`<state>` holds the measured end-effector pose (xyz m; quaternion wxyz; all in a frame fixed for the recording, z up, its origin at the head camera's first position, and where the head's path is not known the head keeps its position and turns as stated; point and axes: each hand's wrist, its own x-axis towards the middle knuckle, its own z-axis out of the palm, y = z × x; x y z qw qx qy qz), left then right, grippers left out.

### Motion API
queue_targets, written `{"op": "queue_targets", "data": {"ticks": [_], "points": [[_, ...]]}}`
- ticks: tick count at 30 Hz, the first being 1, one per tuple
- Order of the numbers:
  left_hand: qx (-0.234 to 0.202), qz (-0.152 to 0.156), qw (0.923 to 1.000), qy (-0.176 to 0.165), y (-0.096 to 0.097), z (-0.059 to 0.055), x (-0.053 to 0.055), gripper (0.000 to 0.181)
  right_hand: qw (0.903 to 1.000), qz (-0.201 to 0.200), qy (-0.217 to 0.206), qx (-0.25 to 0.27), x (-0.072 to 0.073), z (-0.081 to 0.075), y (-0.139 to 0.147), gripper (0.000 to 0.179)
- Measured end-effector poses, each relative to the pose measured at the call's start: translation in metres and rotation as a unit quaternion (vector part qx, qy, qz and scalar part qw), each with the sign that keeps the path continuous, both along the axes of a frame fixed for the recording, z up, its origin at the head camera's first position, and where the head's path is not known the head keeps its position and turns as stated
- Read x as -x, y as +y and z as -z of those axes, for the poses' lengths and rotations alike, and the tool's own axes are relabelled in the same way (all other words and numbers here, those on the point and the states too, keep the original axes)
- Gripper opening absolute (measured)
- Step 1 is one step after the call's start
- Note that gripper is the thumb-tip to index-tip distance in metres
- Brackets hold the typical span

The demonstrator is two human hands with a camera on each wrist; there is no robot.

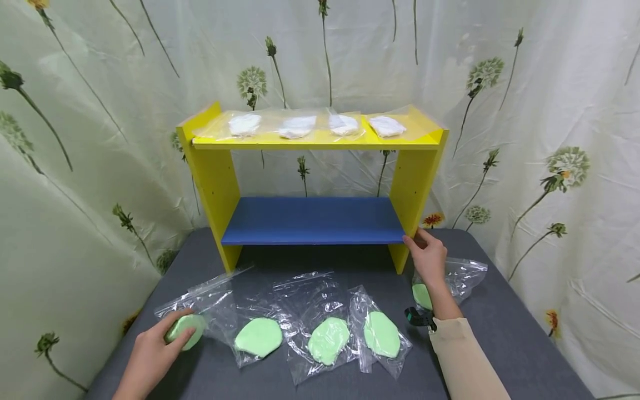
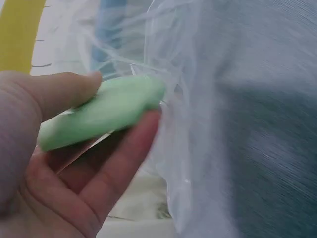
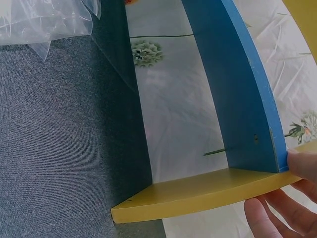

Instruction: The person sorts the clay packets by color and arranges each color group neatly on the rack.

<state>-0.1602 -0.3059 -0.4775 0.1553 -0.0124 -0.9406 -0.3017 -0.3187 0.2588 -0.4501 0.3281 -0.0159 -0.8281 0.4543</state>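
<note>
In the head view my left hand pinches a flat light-green slab of soft dough-like stuff in a clear zip bag, over the table's left side. The left wrist view has the thumb on top of the green slab and the fingers beneath. At the right, my right hand grips the yellow side panel of a small shelf, by the front corner of its blue board. Its thumb touches the blue board in the right wrist view, with fingers behind the panel.
Several bagged green slabs lie in a row across the grey table; another green slab lies beyond the right forearm. White bagged pieces rest on the yellow top board. Behind hangs a flowered curtain.
</note>
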Motion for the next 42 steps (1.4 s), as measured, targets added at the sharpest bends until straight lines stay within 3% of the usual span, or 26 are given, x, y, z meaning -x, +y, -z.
{"op": "queue_targets", "data": {"ticks": [4, 7, 11, 15, 19, 25, 30, 33, 36, 38, 40, 42], "points": [[-0.055, -0.035, 0.9979, -0.007, 0.005, -0.019, 0.002, 0.047, 1.0, 0.001, -0.002, -0.003, 0.0, -0.001, 0.0, 0.039], [-0.104, -0.046, 0.9934, -0.013, 0.01, -0.035, 0.001, 0.048, 1.0, 0.001, -0.001, -0.003, 0.0, -0.001, 0.0, 0.038], [-0.162, -0.047, 0.9856, -0.016, 0.017, -0.054, 0.001, 0.049, 1.0, 0.001, -0.003, -0.005, 0.0, -0.001, 0.0, 0.039], [-0.174, -0.043, 0.9838, 0.009, 0.025, -0.07, 0.004, 0.052, 1.0, 0.001, -0.001, -0.005, 0.001, -0.001, 0.0, 0.04], [-0.173, -0.008, 0.984, 0.044, 0.032, -0.086, 0.008, 0.052, 1.0, 0.002, -0.002, -0.005, 0.001, -0.001, -0.001, 0.04], [-0.193, 0.063, 0.9752, 0.087, 0.051, -0.118, 0.013, 0.049, 1.0, 0.001, -0.007, -0.006, 0.0, -0.001, -0.001, 0.04], [-0.209, 0.089, 0.9677, 0.11, 0.078, -0.148, 0.017, 0.044, 0.9999, 0.006, -0.014, -0.007, -0.002, 0.0, 0.0, 0.039], [-0.224, 0.103, 0.9624, 0.113, 0.09, -0.155, 0.025, 0.042, 0.9998, 0.01, -0.017, -0.009, -0.003, 0.0, -0.001, 0.038], [-0.262, 0.109, 0.9528, 0.108, 0.1, -0.158, 0.036, 0.04, 0.9998, 0.007, -0.017, -0.008, -0.003, 0.001, -0.001, 0.037], [-0.3, 0.112, 0.942, 0.1, 0.105, -0.158, 0.047, 0.041, 0.9998, 0.005, -0.015, -0.007, -0.002, 0.001, -0.001, 0.036], [-0.349, 0.123, 0.9245, 0.089, 0.109, -0.156, 0.06, 0.042, 0.9999, 0.003, -0.012, -0.005, -0.002, 0.0, -0.001, 0.036], [-0.402, 0.148, 0.8999, 0.079, 0.112, -0.154, 0.075, 0.044, 0.9999, 0.005, -0.008, -0.003, 0.0, -0.001, -0.001, 0.035]]}}
